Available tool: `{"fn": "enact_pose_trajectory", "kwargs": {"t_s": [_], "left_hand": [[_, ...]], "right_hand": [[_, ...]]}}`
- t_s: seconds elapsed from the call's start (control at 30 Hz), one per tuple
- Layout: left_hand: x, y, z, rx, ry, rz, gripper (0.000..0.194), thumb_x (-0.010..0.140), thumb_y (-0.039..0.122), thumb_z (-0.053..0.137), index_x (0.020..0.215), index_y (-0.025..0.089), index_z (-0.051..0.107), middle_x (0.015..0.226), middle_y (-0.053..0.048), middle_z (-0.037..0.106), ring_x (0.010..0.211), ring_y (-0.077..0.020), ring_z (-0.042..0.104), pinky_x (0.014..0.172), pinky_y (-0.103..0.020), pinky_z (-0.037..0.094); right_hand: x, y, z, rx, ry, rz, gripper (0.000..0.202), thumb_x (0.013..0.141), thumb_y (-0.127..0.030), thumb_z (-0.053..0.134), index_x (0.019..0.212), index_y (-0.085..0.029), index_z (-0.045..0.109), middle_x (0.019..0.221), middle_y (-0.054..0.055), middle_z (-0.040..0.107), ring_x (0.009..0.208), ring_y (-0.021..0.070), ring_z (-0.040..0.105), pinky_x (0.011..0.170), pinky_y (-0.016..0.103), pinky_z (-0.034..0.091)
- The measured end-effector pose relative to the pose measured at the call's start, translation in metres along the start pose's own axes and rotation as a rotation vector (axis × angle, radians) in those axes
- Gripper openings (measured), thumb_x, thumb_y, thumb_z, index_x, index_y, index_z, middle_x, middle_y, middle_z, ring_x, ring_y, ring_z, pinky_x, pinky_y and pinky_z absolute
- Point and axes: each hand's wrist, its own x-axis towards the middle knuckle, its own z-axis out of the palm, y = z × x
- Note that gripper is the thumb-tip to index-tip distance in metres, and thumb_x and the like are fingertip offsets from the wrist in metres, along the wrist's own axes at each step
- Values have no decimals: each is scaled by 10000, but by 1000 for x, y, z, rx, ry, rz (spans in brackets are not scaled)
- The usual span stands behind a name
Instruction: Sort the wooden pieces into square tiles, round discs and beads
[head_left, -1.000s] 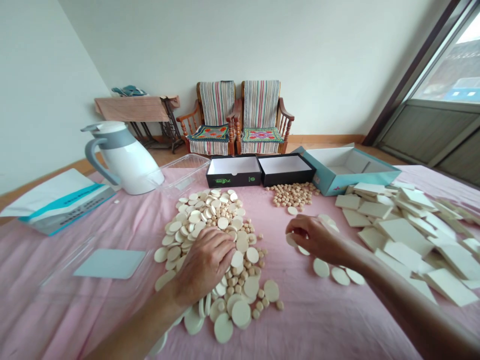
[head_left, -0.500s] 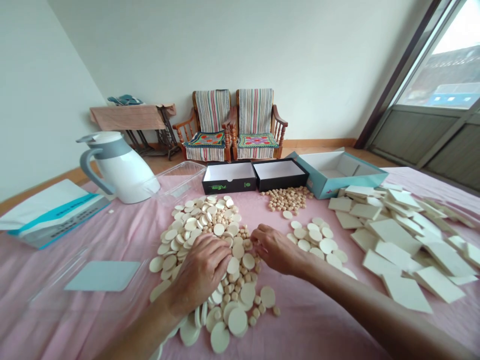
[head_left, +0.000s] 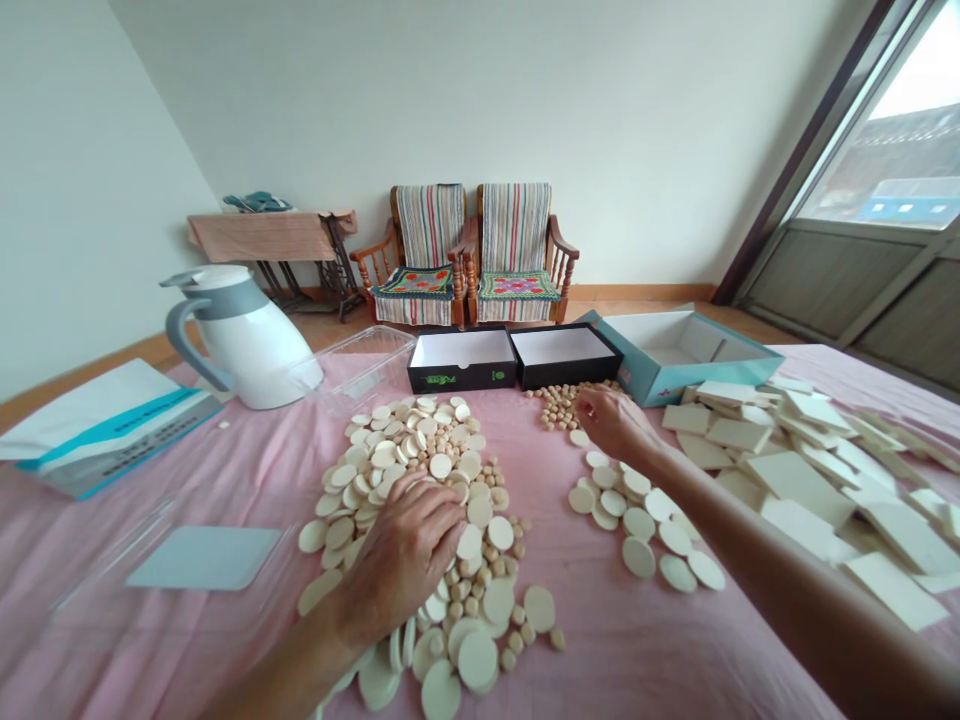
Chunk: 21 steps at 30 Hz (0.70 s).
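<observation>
A mixed pile of pale wooden discs (head_left: 477, 662) and small wooden beads (head_left: 454, 590) lies on the pink cloth. My left hand (head_left: 412, 545) rests on this pile with its fingers bent over the discs; what is under the fingertips is hidden. My right hand (head_left: 616, 425) is at the near right edge of a separate heap of beads (head_left: 559, 407), fingers curled together; anything inside them is too small to make out. Just below it lies a smaller group of discs (head_left: 638, 524).
Two black boxes (head_left: 462, 375) (head_left: 564, 372) and a light blue box (head_left: 686, 372) stand behind the heaps. Square wooden tiles (head_left: 799, 485) are piled right. A white jug (head_left: 259, 345), clear plastic trays (head_left: 367, 370) and a blue-white packet (head_left: 112, 430) are left.
My right hand has moved from the mixed pile, back and to the right, to the separate bead heap. My left hand has stayed on the pile. The view has shifted slightly.
</observation>
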Motion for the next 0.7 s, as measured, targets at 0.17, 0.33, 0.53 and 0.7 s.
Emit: {"fn": "enact_pose_trajectory", "kwargs": {"t_s": [0.17, 0.33, 0.53, 0.7], "left_hand": [[0, -1, 1, 13, -10, 10, 160, 889, 157, 498, 905, 214, 647, 951, -29, 680, 928, -170, 603, 1023, -452, 363], [0, -1, 1, 17, -6, 13, 171, 891, 159, 491, 903, 212, 653, 940, -32, 683, 923, -170, 609, 1029, -455, 369], [0, 1, -1, 8, -8, 3, 171, 895, 159, 491, 894, 211, 653, 933, -31, 682, 929, -170, 610, 1020, -452, 379], [0, 1, -1, 2, -11, 6, 175, 899, 161, 485, 917, 212, 652, 948, -33, 685, 937, -171, 610, 1020, -452, 373]], "right_hand": [[-20, -10, 6, -104, -160, 75, 162, 829, -231, 484, 811, -155, 626, 825, 117, 662, 741, 197, 596, 579, 265, 333], [-24, -25, 9, -141, -140, 165, 207, 847, -235, 443, 883, -135, 621, 887, 153, 670, 742, 216, 613, 561, 287, 335], [-29, -19, 7, -38, -86, 66, 167, 741, -179, 511, 895, -146, 567, 844, 101, 644, 756, 195, 571, 623, 274, 353], [-56, -8, -18, 141, -210, -152, 183, 712, -170, 548, 892, -189, 578, 868, 47, 635, 816, 180, 565, 718, 275, 382]]}}
